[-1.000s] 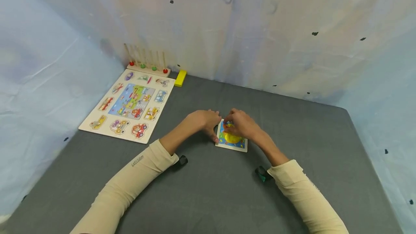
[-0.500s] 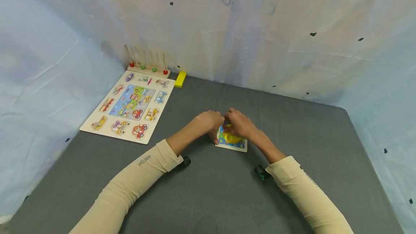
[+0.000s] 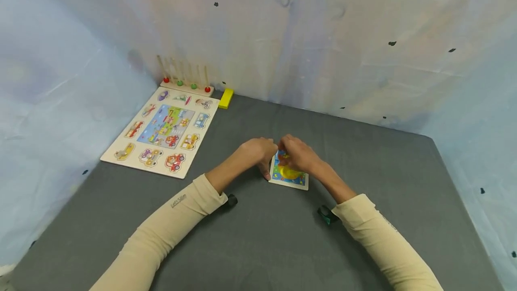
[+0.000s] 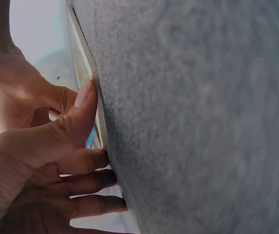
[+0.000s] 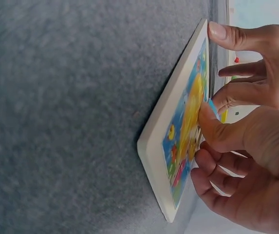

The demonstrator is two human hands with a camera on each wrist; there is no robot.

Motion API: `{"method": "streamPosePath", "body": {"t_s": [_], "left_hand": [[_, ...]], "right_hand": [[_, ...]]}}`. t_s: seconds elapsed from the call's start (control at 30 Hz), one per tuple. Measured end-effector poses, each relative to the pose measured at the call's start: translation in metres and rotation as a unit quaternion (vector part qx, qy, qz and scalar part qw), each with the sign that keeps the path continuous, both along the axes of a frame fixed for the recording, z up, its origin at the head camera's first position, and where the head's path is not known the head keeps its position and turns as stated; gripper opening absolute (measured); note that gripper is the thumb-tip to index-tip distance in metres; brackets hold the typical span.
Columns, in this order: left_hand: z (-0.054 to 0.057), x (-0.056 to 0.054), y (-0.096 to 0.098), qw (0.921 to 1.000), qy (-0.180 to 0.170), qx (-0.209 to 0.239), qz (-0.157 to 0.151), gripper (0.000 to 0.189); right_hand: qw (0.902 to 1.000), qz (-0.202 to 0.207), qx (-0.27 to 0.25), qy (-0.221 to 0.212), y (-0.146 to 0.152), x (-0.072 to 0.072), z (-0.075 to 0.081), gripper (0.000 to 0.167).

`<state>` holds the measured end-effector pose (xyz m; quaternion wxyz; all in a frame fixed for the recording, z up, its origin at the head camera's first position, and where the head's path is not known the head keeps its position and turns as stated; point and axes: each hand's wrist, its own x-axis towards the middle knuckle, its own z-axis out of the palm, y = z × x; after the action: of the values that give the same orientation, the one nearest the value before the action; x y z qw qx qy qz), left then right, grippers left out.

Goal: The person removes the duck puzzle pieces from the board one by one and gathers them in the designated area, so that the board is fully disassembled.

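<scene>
A small picture puzzle board (image 3: 288, 182) lies flat on the table in the head view, with a yellow figure on a blue ground inside a pale frame. My left hand (image 3: 260, 152) is at its left side. The left thumb (image 4: 86, 97) presses the frame's edge in the left wrist view, with the index fingertip farther along the same edge. My right hand (image 3: 299, 152) reaches over the board from the right. Its thumb and fingers pinch a small blue puzzle piece (image 5: 213, 108), partly hidden, close to the left index finger in the right wrist view.
At the back left lies a large vehicle puzzle board (image 3: 190, 118) with knobbed pieces. Behind it stands a wooden peg rack (image 3: 187, 88) with red and green beads. A yellow block (image 3: 226, 98) lies beside them. Fabric walls (image 3: 323, 57) border the grey table.
My left fingers have drawn inward from their spread pose and moved right, toward the right fingertips. My right hand has shifted slightly over the board, which stays in place.
</scene>
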<state>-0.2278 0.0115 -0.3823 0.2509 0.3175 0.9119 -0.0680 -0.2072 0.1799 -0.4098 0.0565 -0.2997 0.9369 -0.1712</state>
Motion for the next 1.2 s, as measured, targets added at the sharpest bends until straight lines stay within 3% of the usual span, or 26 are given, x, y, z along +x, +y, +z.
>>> {"method": "streamPosePath", "body": {"t_s": [0.17, 0.37, 0.57, 0.73, 1.0, 1.2], "left_hand": [[0.002, 0.0, -0.001, 0.9999, -0.005, 0.003, 0.015, 0.09], [0.001, 0.002, -0.003, 0.9998, -0.006, 0.012, 0.016, 0.082], [-0.003, 0.007, -0.003, 0.9991, 0.001, 0.024, 0.035, 0.084], [-0.004, 0.009, 0.0, 0.9988, 0.001, 0.027, 0.04, 0.093], [-0.007, 0.009, 0.01, 0.9974, 0.0, 0.032, 0.064, 0.1], [0.0, 0.007, 0.015, 0.998, -0.003, -0.008, 0.062, 0.098]], "right_hand": [[0.9999, -0.002, -0.011, -0.004, 0.0, 0.0, 0.002, 0.037], [0.9997, 0.0, -0.026, -0.005, -0.002, 0.002, 0.004, 0.035], [0.9961, 0.043, -0.077, 0.001, 0.001, 0.003, 0.006, 0.019], [0.9926, 0.037, -0.115, 0.005, 0.01, 0.004, 0.015, 0.019], [0.9828, -0.081, -0.163, 0.034, 0.053, -0.004, 0.046, 0.021], [0.9733, -0.164, -0.159, 0.021, 0.092, -0.016, 0.062, 0.021]]}}
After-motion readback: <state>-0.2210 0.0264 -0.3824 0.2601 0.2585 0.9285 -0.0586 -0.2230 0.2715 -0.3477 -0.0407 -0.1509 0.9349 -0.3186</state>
